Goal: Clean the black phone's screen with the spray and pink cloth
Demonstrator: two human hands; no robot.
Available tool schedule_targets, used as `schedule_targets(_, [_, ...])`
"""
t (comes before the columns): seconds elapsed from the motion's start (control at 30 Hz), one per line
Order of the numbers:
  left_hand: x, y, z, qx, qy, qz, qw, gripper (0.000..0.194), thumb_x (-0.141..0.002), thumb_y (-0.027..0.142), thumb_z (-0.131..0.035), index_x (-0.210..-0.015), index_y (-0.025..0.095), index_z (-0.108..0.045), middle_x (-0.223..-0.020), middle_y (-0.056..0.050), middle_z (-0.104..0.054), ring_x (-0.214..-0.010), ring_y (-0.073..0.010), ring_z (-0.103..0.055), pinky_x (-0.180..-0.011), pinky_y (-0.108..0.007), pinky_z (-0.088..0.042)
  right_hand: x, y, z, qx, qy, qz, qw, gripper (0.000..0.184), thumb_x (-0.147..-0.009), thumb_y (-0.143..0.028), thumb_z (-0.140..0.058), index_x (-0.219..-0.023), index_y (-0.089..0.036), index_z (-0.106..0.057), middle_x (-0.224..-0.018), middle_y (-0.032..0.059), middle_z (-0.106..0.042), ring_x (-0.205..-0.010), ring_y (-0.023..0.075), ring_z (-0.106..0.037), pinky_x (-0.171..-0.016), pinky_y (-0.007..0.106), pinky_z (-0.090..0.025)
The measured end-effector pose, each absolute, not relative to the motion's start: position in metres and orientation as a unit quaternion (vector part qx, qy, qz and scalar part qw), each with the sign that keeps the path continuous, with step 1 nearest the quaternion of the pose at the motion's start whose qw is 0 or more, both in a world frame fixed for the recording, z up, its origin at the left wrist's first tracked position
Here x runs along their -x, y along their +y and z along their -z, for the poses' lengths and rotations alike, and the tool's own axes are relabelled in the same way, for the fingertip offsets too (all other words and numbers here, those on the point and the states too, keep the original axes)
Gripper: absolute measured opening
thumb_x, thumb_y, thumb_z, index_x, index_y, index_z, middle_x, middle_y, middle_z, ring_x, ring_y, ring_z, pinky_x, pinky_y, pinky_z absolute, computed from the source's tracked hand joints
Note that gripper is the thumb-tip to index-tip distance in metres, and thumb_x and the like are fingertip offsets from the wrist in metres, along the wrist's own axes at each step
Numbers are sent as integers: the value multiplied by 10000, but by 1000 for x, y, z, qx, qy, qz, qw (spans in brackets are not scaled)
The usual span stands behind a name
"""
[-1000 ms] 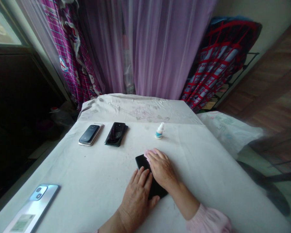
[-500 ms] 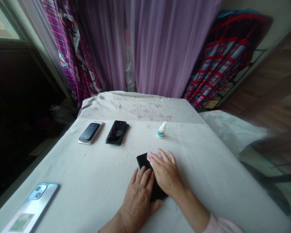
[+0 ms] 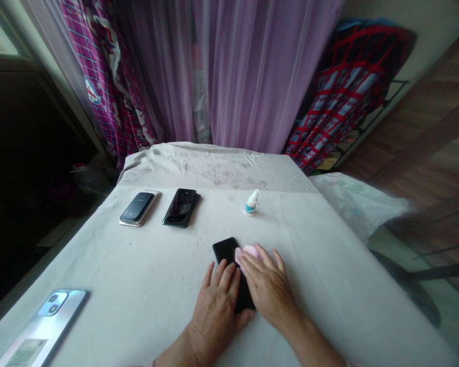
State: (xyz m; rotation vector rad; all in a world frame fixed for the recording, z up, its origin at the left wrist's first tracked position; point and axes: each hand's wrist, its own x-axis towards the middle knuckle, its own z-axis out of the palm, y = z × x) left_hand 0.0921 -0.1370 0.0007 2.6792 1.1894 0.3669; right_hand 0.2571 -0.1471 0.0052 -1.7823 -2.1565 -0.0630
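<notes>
A black smartphone (image 3: 225, 248) lies flat on the table, partly hidden under both hands. My left hand (image 3: 217, 300) holds it down, fingers along its left side and thumb across its lower end. Under the fingers of my right hand (image 3: 270, 285) is a small folded pink cloth (image 3: 251, 251), pressed against the phone's right side near the upper half. Beyond my hands stands a small white spray bottle (image 3: 251, 203) with a blue label, upright.
A white cloth covers the table (image 3: 156, 270). Two stacked phones (image 3: 139, 208) lie at the back left, beside another pair of overlapping black phones (image 3: 180, 208). A silvery-blue phone (image 3: 48, 326) is at the near left. Purple curtains (image 3: 248, 76) hang behind.
My right hand has slid slightly down and right with the pink cloth, baring more of the phone's upper end. My left hand stays on the phone. The view has shifted a little.
</notes>
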Motion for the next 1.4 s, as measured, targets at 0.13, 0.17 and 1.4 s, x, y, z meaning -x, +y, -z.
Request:
schedule_targets(0.13, [-93,-137,-2,-902,404,-110,103,736,-813,635,-574,-1357,143,-514,-1362,-145,-553,-1317,-335,-435,-1131,-528,-271,-247,-118,-10,628,-756,20,186,394,-979,-229,-374,-1330,-288,-542,-1241,49,-660,-1324,274,-418,-1083,548,-237])
schedule_targets(0.17, [-94,-138,-2,-902,405,-109,103,734,-814,634,-574,-1358,145,-513,-1361,-145,-553,-1314,-335,-437,-1130,-529,-273,-244,-111,-11,628,-754,20,191,388,-982,-229,-369,-1316,-283,-558,-1231,57,-665,-1322,279,-420,-1081,556,-239])
schedule_targets(1.4, [-90,-135,-3,-911,390,-96,93,736,-833,640,-546,-1370,139,-505,-1384,-149,-536,-1327,-326,-427,-1132,-526,-276,-260,-104,0,643,-742,55,181,340,-955,-233,-447,-1231,-297,-636,-1313,75,-601,-1277,296,-450,-1019,521,-346])
